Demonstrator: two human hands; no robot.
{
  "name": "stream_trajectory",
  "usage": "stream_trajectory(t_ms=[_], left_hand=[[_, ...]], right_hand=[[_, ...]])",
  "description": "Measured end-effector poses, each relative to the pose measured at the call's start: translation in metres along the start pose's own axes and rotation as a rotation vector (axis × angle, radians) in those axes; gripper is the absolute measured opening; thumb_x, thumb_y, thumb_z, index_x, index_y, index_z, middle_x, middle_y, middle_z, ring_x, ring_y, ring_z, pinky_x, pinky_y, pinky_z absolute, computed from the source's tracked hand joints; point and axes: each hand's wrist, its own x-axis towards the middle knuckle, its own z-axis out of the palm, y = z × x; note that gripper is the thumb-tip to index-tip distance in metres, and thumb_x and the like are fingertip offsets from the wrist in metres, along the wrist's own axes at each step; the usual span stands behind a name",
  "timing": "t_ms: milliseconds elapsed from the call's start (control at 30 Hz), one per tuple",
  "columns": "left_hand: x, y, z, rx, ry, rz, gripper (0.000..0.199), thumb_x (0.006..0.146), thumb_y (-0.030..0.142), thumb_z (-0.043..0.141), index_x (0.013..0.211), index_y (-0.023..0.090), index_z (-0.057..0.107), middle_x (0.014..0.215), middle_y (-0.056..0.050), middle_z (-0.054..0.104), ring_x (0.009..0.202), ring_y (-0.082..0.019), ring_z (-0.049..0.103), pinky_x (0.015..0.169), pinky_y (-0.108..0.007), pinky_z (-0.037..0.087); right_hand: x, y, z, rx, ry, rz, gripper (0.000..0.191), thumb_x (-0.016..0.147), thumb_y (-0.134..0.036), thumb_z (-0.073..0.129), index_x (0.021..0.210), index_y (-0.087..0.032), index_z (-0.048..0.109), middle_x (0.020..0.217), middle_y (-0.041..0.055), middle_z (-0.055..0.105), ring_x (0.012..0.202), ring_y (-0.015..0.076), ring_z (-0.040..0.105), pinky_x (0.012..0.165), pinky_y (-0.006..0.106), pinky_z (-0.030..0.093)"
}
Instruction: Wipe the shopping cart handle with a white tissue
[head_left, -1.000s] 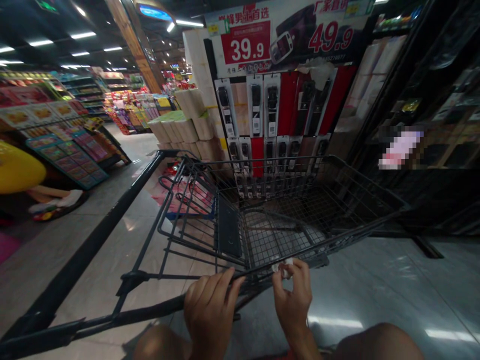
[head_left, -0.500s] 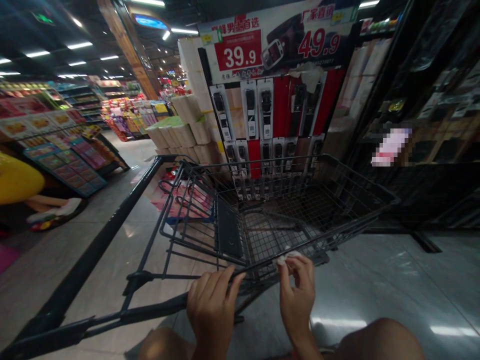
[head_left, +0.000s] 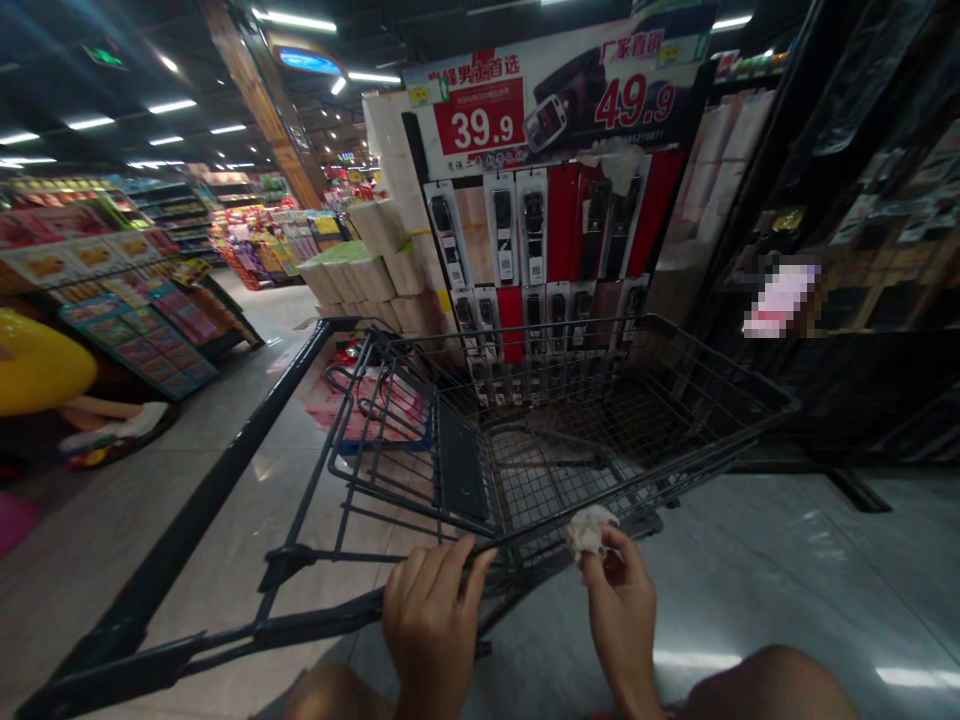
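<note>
A dark metal shopping cart [head_left: 457,470] stands in front of me, its thick handle bar at the left. My left hand [head_left: 433,605] is wrapped over the cart's near side rail at the lower middle. To the right of it, my right hand [head_left: 621,600] pinches a crumpled white tissue [head_left: 591,532] between thumb and fingers. The tissue is at the near top rail of the basket; whether it touches the rail is hard to tell. Through the wire mesh, the floor and the basket's bottom grid show.
Beyond the cart stands a rack of packaged belts [head_left: 532,225] under a price sign [head_left: 555,90]. Stacked paper packs [head_left: 364,265] lie left of it. A yellow object [head_left: 41,362] and a display shelf [head_left: 142,320] are at the left. My bare knees show at the bottom.
My right hand has moved slightly right and down, and more of the tissue shows above its fingers. My left hand stays on the rail. The view has shifted slightly.
</note>
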Motion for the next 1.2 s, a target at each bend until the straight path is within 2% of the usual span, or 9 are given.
stream_trajectory(t_ms=[100,233,467,567,667,767,900,1067,1200], left_hand=[[0.000,0.003,0.000,0.007,-0.019,-0.030,0.012,0.081,0.029,0.061,0.084,0.018,0.064,0.070,0.000,0.065,0.067,-0.015,0.054,0.067,-0.028,0.037],[0.002,0.010,-0.001,0.010,-0.054,-0.095,0.015,0.085,0.031,0.055,0.084,0.019,0.064,0.071,-0.001,0.065,0.069,-0.016,0.054,0.068,-0.029,0.037],[0.004,0.016,0.005,0.019,-0.139,-0.153,0.015,0.084,0.033,0.056,0.087,0.021,0.064,0.074,-0.001,0.065,0.073,-0.017,0.055,0.069,-0.031,0.036],[0.007,0.019,0.008,0.030,-0.142,-0.154,0.014,0.084,0.032,0.057,0.087,0.020,0.064,0.075,-0.001,0.065,0.074,-0.018,0.054,0.070,-0.031,0.036],[0.010,0.023,0.013,0.039,-0.111,-0.132,0.015,0.084,0.031,0.056,0.086,0.019,0.064,0.073,-0.001,0.064,0.072,-0.018,0.052,0.069,-0.031,0.034],[0.012,0.025,0.016,0.049,-0.080,-0.109,0.016,0.084,0.031,0.055,0.088,0.018,0.064,0.071,-0.002,0.063,0.071,-0.018,0.051,0.068,-0.031,0.034],[0.013,0.026,0.019,0.064,-0.067,-0.092,0.019,0.085,0.032,0.055,0.092,0.018,0.065,0.069,-0.002,0.062,0.070,-0.018,0.050,0.069,-0.031,0.034],[0.013,0.026,0.019,0.075,-0.061,-0.079,0.019,0.085,0.032,0.054,0.093,0.018,0.065,0.068,-0.002,0.062,0.069,-0.018,0.050,0.069,-0.031,0.034],[0.012,0.024,0.019,0.075,-0.060,-0.066,0.019,0.085,0.030,0.055,0.095,0.018,0.065,0.069,-0.002,0.062,0.069,-0.017,0.050,0.070,-0.031,0.035]], right_hand=[[-0.008,-0.004,0.003,0.037,0.041,-0.050,0.034,0.079,-0.033,0.058,0.109,-0.017,0.058,0.099,0.0079,0.063,0.088,0.0190,0.060,0.074,0.030,0.048],[-0.013,-0.010,0.015,-0.035,-0.022,-0.230,0.036,0.083,-0.028,0.053,0.117,-0.017,0.057,0.108,0.0113,0.060,0.103,0.0216,0.056,0.086,0.036,0.046],[-0.014,0.001,0.026,-0.081,-0.070,-0.284,0.013,0.082,-0.026,0.055,0.087,-0.018,0.063,0.085,0.0059,0.060,0.078,0.0172,0.057,0.064,0.027,0.048],[-0.016,0.006,0.023,-0.056,-0.101,-0.212,0.013,0.080,-0.026,0.056,0.086,-0.018,0.063,0.084,0.0051,0.061,0.075,0.0167,0.058,0.064,0.027,0.048],[-0.014,0.000,0.018,-0.008,-0.015,-0.158,0.015,0.081,-0.027,0.056,0.091,-0.018,0.061,0.089,0.0049,0.059,0.080,0.0167,0.057,0.069,0.028,0.048],[-0.010,-0.016,0.019,-0.008,0.059,-0.235,0.016,0.081,-0.025,0.055,0.095,-0.018,0.060,0.094,0.0057,0.057,0.089,0.0177,0.055,0.077,0.030,0.046],[-0.006,-0.028,0.031,-0.052,-0.045,-0.339,0.013,0.083,-0.020,0.051,0.094,-0.019,0.059,0.093,0.0059,0.057,0.088,0.0175,0.055,0.074,0.029,0.046],[-0.005,-0.010,0.043,-0.062,-0.034,-0.392,0.011,0.080,-0.020,0.053,0.091,-0.019,0.057,0.085,0.0040,0.056,0.081,0.0171,0.055,0.067,0.027,0.046],[-0.005,0.002,0.037,-0.076,-0.075,-0.276,0.009,0.080,-0.022,0.055,0.086,-0.018,0.060,0.080,0.0030,0.057,0.073,0.0161,0.055,0.063,0.026,0.046]])
